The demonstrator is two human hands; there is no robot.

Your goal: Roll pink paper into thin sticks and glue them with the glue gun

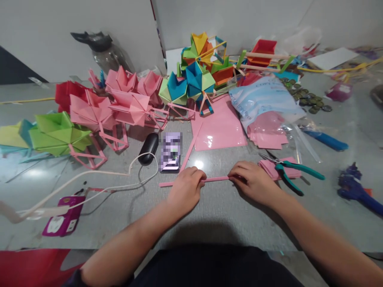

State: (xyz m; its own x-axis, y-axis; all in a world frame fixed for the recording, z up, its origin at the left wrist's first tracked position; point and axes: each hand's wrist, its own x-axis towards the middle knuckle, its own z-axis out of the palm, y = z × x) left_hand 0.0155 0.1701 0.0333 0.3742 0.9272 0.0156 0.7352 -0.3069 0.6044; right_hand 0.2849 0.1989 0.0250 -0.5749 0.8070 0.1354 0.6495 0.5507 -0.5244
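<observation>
A narrow pink paper strip [217, 179] lies crosswise on the grey table in front of me. My left hand [187, 189] is closed on it, with the strip's left end sticking out past the palm. At the strip's right end, the fingertips of my right hand [248, 179] pinch it. Another pink strip [191, 147] slants away above my left hand, next to a phone [171, 151]. Just right of my right hand, pliers with teal handles [287, 169] rest on a stack of pink paper pieces [269, 169].
Folded pink paper shapes [128, 105] and a green one [60, 133] stand at the left, multicoloured ones [197, 79] behind. A black case [149, 148], white cable [104, 172] and purple box [64, 215] lie left. A plastic bag [266, 99], blue-handled tool [326, 139] and glue gun [356, 185] are right.
</observation>
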